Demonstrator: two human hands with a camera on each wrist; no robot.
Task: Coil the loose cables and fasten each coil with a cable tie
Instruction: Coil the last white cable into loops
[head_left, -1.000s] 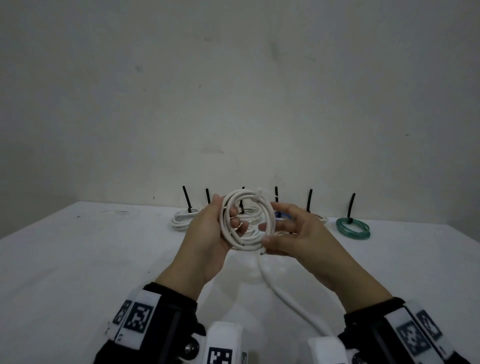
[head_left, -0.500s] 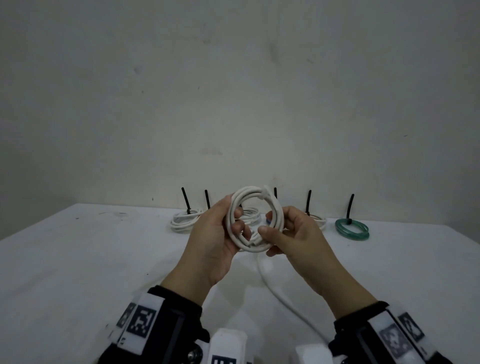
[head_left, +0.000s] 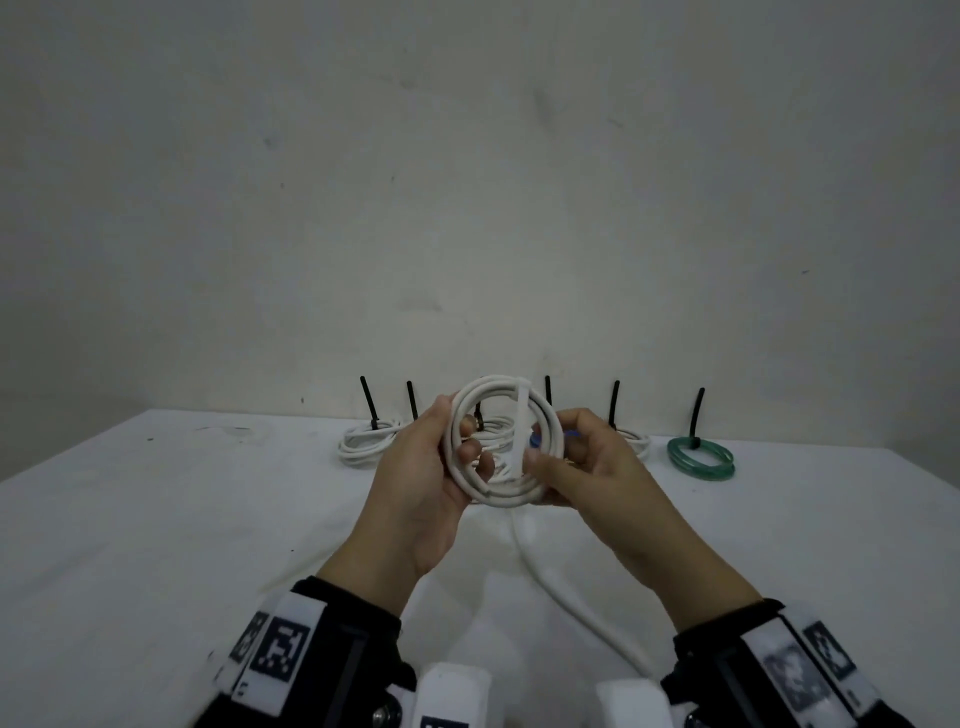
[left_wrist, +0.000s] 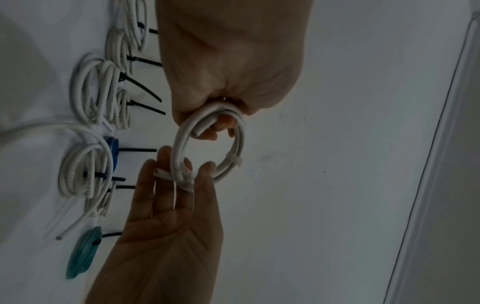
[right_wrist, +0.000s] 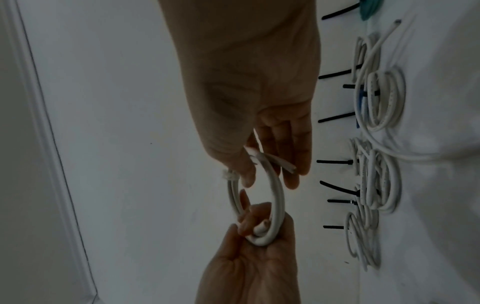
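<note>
White table (head_left: 156, 519) below, row of tied coils along far edge: white coils (head_left: 363, 441), green coil (head_left: 701, 460), black ties upright. Loose white cable (head_left: 566, 597) trailing across table. Left hand (head_left: 415, 483) curled round white coil (head_left: 498, 441), held above table. Right hand (head_left: 587, 473) pinching white cable tie (head_left: 521, 431) across coil.
</note>
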